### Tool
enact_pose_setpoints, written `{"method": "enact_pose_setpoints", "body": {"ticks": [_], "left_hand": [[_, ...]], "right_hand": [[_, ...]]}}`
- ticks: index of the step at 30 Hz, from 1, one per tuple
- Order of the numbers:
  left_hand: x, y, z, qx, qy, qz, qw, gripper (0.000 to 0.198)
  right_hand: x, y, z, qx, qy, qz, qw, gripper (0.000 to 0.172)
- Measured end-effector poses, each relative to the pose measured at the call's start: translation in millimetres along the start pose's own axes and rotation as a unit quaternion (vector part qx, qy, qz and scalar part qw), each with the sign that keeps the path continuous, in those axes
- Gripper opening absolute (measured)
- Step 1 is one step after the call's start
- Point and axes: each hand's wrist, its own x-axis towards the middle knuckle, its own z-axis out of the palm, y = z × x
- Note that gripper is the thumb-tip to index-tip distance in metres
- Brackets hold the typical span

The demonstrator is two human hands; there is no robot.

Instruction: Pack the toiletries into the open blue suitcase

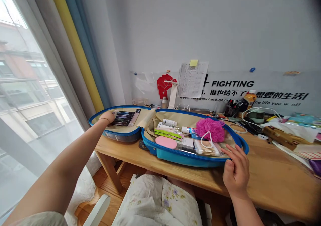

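Note:
A small blue suitcase lies opened flat on the wooden desk, its left half [135,129] hinged to its right half [175,157]. My left hand [107,117] reaches into the left half, fingers closed and partly hidden, by a row of slim dark packets or pens [122,118] and a pinkish flat case [134,117]. My right hand [237,167] rests open at the right half's front rim, fingers spread over it. Inside the right half are a pink bath puff [210,129], a pink oval case [166,142], cotton swabs [207,149], a toothpaste tube [189,130], green packs [167,134] and white bottles [169,122].
Clutter covers the desk [265,172] at right, including an orange-labelled bottle [248,102], pens [229,108] and a brown pouch [286,135]. A white lamp [173,95] stands behind the suitcase. A white chair arm [97,211] and curtains [72,52] are at left.

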Motion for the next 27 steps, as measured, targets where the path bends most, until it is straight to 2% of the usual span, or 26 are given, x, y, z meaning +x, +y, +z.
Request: {"method": "enact_pose_setpoints", "body": {"ticks": [2, 4, 6, 8, 9, 10, 12, 14, 17, 19, 22, 27], "left_hand": [[-1.8, 10.4, -16.3, -0.033, 0.021, -0.007, 0.999, 0.034], [-5.3, 30.0, -29.5, -0.069, 0.053, 0.011, 0.996, 0.041], [-12.0, 59.3, -36.3, -0.103, 0.082, 0.051, 0.990, 0.044], [-22.8, 96.5, -34.9, -0.146, 0.095, 0.109, 0.979, 0.045], [-29.9, 117.0, -31.1, -0.172, 0.096, 0.143, 0.970, 0.046], [-37.9, 138.1, -25.5, -0.226, 0.091, 0.204, 0.948, 0.046], [-55.7, 179.8, -10.2, -0.298, 0.047, 0.298, 0.906, 0.047], [-73.4, 217.3, 8.2, -0.277, -0.023, 0.344, 0.897, 0.051], [-94.9, 259.8, 34.7, -0.237, -0.078, 0.377, 0.892, 0.051], [-105.2, 278.2, 48.9, -0.209, -0.105, 0.399, 0.887, 0.050], [-117.1, 293.7, 64.5, -0.157, -0.145, 0.440, 0.872, 0.047], [-132.2, 294.7, 75.3, -0.067, -0.215, 0.489, 0.843, 0.050]], "right_hand": [[0.6, -0.6, -0.1, -0.002, 0.003, -0.004, 1.000, 0.034], [0.8, -1.1, -0.3, -0.003, 0.002, 0.004, 1.000, 0.034], [0.3, -1.2, -0.4, -0.002, 0.000, 0.011, 1.000, 0.035], [-0.6, -0.8, -0.6, -0.001, 0.000, 0.010, 1.000, 0.034], [-1.0, -0.4, -0.7, -0.002, 0.001, 0.007, 1.000, 0.034], [-1.4, 0.0, -0.7, -0.003, 0.000, 0.003, 1.000, 0.034], [-1.8, 0.6, -0.9, -0.003, -0.003, -0.004, 1.000, 0.033], [-1.8, 0.8, -1.0, -0.003, -0.005, -0.005, 1.000, 0.033], [-1.7, 0.9, -0.9, -0.001, -0.004, 0.000, 1.000, 0.033], [-1.7, 1.0, -0.8, 0.003, -0.002, -0.001, 1.000, 0.032], [-1.8, 1.3, -0.7, 0.012, -0.001, -0.008, 1.000, 0.030], [-1.3, 1.1, -1.1, 0.012, -0.001, -0.002, 1.000, 0.030]]}}
